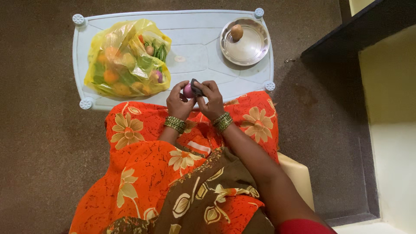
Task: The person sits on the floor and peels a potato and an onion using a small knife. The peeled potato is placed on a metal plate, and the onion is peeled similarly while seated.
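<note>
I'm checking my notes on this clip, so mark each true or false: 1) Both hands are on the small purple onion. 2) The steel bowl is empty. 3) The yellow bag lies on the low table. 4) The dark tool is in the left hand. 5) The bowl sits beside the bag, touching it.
1) True: the left hand and the right hand both hold the purple onion.
2) False: the steel bowl holds one brown round item.
3) True: the yellow bag lies on the low table.
4) False: the dark tool is in the right hand.
5) False: bare tabletop separates them.
</note>
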